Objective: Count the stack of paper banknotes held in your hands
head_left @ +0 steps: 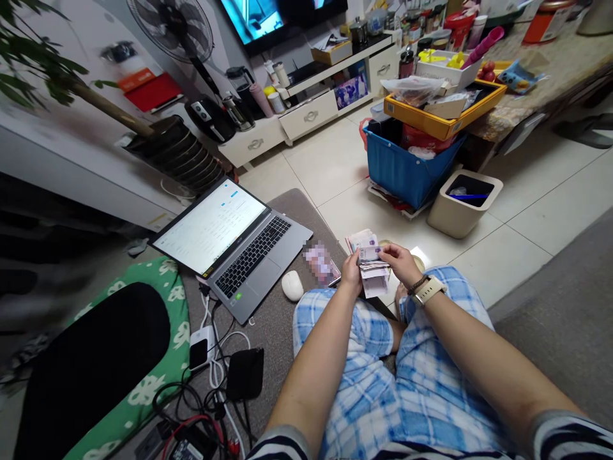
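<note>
Centre of frame, above the knees: banknotes point(371, 268)
Left hand point(352, 275): grip pinching the stack
Right hand point(400, 262): grip pinching the top note
Handling: probably light, limp, slippery; best held by the edges

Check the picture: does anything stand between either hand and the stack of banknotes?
Nothing visible does. The left hand and right hand both already grip the stack of banknotes directly, above the knees.

A small item point(322, 262) beside the left hand point(352, 273) was blurred into squares, so it could not be identified. The print on the banknotes point(371, 268) was too small to read, and the fingers covered part of them. The laptop point(230, 243) screen text was too small. The television point(272, 19) was cut off by the top edge.
</note>
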Motion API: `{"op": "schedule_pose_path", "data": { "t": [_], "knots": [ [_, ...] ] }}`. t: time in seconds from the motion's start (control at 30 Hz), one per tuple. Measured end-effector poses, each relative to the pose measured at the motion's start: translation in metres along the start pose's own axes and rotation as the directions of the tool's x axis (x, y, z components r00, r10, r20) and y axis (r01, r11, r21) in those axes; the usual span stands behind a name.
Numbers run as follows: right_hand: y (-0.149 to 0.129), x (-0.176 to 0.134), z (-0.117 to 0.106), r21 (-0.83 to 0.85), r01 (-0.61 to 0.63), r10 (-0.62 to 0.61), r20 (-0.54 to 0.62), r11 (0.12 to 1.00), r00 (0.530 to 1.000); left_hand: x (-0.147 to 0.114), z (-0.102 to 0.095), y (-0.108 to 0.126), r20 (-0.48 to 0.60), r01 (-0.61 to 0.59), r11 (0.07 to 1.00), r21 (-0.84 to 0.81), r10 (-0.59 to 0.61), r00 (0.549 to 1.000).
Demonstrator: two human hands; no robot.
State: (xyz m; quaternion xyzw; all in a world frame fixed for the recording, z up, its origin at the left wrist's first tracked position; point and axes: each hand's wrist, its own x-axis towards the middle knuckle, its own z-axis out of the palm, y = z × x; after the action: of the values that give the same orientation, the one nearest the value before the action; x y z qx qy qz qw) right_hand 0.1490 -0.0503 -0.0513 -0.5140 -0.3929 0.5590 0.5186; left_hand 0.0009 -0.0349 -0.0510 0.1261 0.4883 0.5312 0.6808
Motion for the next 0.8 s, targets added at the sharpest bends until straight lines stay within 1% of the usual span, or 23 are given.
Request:
{"op": "schedule_pose_path", "data": {
  "t": [0.27, 0.5, 0.7, 0.73, 0.8],
  "knots": [
    [-0.003, 0.000, 0.000, -0.005, -0.015, 0.015, 0.012, 1.000, 1.000, 0.000, 0.001, 0.003, -0.054, 0.017, 1.000, -0.008, -0.017, 0.998],
    [-0.001, 0.001, 0.000, 0.015, -0.031, 0.031, 0.026, 0.999, 0.999, -0.004, 0.002, 0.006, -0.044, -0.003, 1.000, 0.007, 0.003, 0.999],
    [0.012, 0.007, -0.001, -0.032, -0.018, 0.015, -0.099, 0.999, 0.995, -0.006, -0.001, 0.008, -0.047, -0.013, 0.999, 0.052, 0.015, 0.999],
    [0.015, 0.008, -0.001, -0.037, -0.021, 0.017, -0.106, 0.999, 0.994, -0.006, -0.002, 0.008, -0.056, -0.016, 0.998, 0.064, 0.020, 0.998],
    [0.019, 0.010, 0.001, -0.025, -0.025, 0.022, -0.108, 0.999, 0.994, -0.007, -0.004, 0.008, -0.037, -0.029, 0.996, 0.087, 0.032, 0.999]
  ]
}}
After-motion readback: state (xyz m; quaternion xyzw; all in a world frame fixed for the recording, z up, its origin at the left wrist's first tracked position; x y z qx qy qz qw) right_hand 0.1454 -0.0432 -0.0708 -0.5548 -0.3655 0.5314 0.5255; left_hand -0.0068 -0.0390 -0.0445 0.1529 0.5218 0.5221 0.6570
